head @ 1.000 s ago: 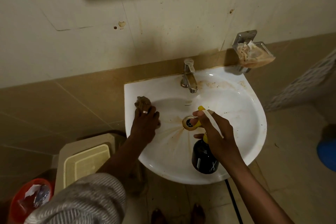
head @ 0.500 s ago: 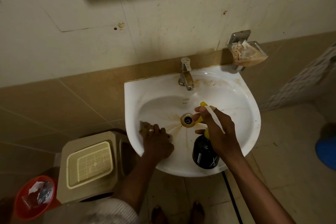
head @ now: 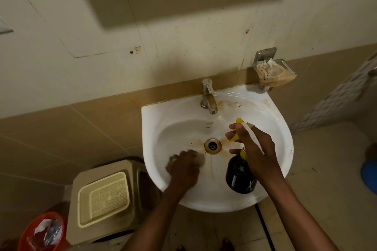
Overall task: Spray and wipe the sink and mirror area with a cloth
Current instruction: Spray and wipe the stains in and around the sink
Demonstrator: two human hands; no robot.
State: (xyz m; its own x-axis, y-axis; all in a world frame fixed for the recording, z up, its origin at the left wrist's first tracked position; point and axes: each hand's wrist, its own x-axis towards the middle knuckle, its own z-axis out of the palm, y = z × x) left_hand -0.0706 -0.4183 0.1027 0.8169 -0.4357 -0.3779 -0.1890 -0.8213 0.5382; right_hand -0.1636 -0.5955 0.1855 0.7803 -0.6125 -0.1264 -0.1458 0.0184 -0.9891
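The left hand (head: 184, 167) was blurred, palm down, its fingers curled over something pale. The right hand (head: 253, 146) reached forward, fingers wrapped around a trigger, both forearms extended from below.

wall (head: 183, 26): cream, stained | floor (head: 326, 199): tan tile | light: dim

1 head-worn wide-angle view looks steeply down and forward from close above the sink (head: 281, 134), facing the wall (head: 183, 51) behind the tap (head: 208, 96); floor (head: 326, 189) and both forearms fill the lower frame
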